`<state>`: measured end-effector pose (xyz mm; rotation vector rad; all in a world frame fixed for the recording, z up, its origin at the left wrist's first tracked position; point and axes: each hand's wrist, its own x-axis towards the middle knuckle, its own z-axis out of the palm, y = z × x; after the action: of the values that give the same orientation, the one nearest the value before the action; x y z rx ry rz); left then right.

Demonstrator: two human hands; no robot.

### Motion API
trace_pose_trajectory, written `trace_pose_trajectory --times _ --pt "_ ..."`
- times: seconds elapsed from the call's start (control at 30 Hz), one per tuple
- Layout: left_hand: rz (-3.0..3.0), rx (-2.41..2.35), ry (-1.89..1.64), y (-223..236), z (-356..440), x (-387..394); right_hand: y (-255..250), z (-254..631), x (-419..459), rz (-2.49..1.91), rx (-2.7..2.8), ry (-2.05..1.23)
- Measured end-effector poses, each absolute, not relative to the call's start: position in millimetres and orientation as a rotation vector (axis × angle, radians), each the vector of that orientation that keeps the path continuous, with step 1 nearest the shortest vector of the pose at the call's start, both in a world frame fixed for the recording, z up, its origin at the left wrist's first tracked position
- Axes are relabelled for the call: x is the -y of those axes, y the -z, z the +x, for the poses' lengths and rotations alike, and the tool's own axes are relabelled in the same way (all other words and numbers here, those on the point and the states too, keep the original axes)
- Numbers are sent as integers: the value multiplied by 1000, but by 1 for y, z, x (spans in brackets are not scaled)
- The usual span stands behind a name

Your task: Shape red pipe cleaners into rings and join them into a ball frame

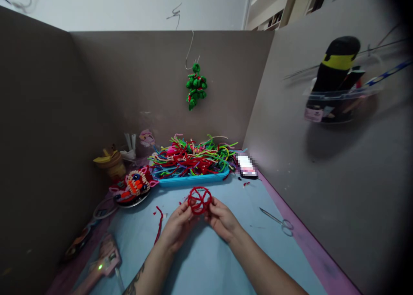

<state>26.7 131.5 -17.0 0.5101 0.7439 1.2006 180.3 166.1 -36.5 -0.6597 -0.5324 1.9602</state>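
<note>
Right now both hands pinch the red ball, a wireframe of bent pipe cleaners, held just above the mat near its middle, a little in front of the tray. Left hand grips the lower left rim, fingers pressed together on the wire. Right hand grips the lower right rim the same way. Ball sits between the fingertips, clear of the mat.

Risks as I see them:
- Squeeze too hard and the hoops flatten; the frame looks soft.
- Uneven pull between the two hands could pop a twisted joint open.
- Cut wire ends may poke a fingertip; can't see the ends from here.
- Loose red strip lies on the mat just left of my left wrist; a forearm sweep would drag it off.
- Glue gun sits at the near left corner with a green light lit, so likely hot. Left elbow is near it.
- Scissors lie by the right edge, well apart from my right hand; low risk.
- Tray at the far edge is heaped with pipe cleaners; strands overhang its rim and could snag the ball.
</note>
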Motion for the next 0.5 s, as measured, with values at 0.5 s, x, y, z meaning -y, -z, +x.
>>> trace_pose_trajectory --times 0.5 --pt "386 -841 -1346 25 21 -140 37 176 -159 -742 856 -1752"
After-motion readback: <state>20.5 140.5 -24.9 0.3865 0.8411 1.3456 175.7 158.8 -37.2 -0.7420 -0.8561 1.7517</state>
